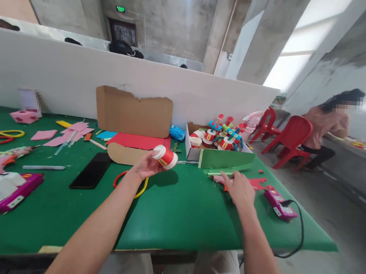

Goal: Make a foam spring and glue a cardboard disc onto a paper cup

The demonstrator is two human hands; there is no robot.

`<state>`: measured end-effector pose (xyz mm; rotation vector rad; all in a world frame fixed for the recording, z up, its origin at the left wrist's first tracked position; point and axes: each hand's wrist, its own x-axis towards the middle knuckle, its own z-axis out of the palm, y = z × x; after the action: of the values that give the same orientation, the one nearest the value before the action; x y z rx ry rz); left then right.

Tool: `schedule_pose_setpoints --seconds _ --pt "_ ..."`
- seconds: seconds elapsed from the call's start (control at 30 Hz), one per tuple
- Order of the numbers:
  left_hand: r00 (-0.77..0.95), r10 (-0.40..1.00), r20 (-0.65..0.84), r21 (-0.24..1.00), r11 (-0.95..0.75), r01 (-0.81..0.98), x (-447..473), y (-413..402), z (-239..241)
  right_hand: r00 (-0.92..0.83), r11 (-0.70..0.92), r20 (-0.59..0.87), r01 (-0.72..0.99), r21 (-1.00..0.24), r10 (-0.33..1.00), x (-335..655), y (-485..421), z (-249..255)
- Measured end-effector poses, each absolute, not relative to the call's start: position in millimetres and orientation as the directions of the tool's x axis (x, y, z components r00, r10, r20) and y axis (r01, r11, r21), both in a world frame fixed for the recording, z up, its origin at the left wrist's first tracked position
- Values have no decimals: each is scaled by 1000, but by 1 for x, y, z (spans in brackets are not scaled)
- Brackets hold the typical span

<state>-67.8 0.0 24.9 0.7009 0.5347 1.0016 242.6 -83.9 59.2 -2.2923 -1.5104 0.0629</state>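
My left hand [148,164] is closed around a small red-and-white paper cup [165,157], held tilted above the table with a printed yellow label on its side. My right hand [239,187] is low over a pink hot glue gun [219,179] lying on the table, its thumb spread from the other fingers. That hand hides the glue gun's rear part, and an orange piece shows under the thumb. Beyond it stands a strip of green card [226,160]. Red paper scraps [257,183] lie just right of my right hand.
A white box [193,154] holds several cup figures with springs. Scissors [142,188] lie under my left forearm, near a black phone [91,170]. A purple power strip [280,205] trails a black cable at right. Cardboard [133,111] leans on the partition; a person [326,121] sits beyond.
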Motion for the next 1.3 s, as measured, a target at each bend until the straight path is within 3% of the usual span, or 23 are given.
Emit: schedule_pose_setpoints --seconds 0.07,0.13,0.17,0.23,0.3,0.53,0.67,0.8,1.3 --pt "413 908 -68 757 317 -572 -64 1 24 339 -86 257 737 -670 905 205 -67 58" --pt "353 935 -41 767 256 -589 -59 1 24 278 59 144 294 -954 950 159 -46 50" --pt "315 949 -26 768 220 -601 -56 0 24 222 28 36 37 -999 974 138 -35 44" --pt "231 973 8 765 143 -629 -52 0 24 96 -149 -196 -364 -919 976 103 -18 31" --pt "184 983 26 756 101 -647 -51 0 24 62 -207 -288 -556 -805 956 83 -7 18" --pt "163 985 61 769 58 -637 -48 0 17 123 -68 -154 -524 -849 980 84 -5 -7" --pt "183 979 94 794 37 -606 -45 -3 17 99 78 35 -470 -879 994 84 -7 -4" --pt "203 967 154 812 -6 -584 -42 -7 19 92 160 133 -426 -891 987 85 -8 1" --pt "186 973 133 838 -10 -545 -34 -10 19 34 215 215 -309 -927 976 91 -8 6"
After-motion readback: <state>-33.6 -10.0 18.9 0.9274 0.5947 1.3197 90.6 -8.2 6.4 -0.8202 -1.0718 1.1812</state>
